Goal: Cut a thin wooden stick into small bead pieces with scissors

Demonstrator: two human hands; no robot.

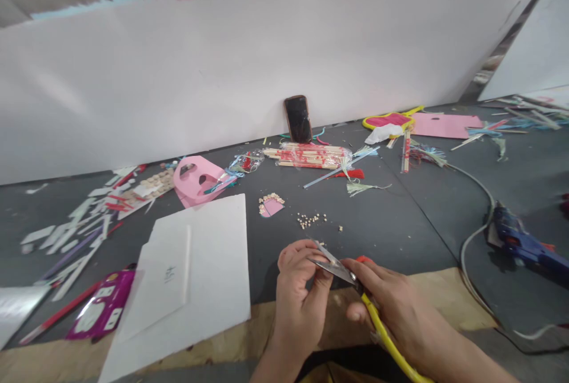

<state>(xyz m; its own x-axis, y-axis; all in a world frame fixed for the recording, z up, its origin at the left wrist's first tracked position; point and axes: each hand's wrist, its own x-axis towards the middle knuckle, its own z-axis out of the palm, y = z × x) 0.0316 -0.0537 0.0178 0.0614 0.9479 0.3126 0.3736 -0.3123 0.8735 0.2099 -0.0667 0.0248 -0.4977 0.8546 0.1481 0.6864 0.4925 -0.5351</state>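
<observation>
My right hand [400,297] is closed around a pair of scissors [342,271] with a yellow handle, blades parted and pointing left. The blades reach the fingertips of my left hand [300,288], which is closed in a pinch. What it pinches is too small and hidden to make out, though a pale bit shows between the blades. Just beyond, small pale pieces [309,221] lie scattered on the dark table. To their left is a small pink cutout [272,208] with similar pieces along its upper edge.
White sheets [217,258] lie at left, near a purple packet [103,305]. Farther back are a pink cutout [191,178], wrapped sticks [306,156], tassels and a phone [298,119] leaning on the white panel [249,63]. A blue glue gun [528,243] with its cord lies right.
</observation>
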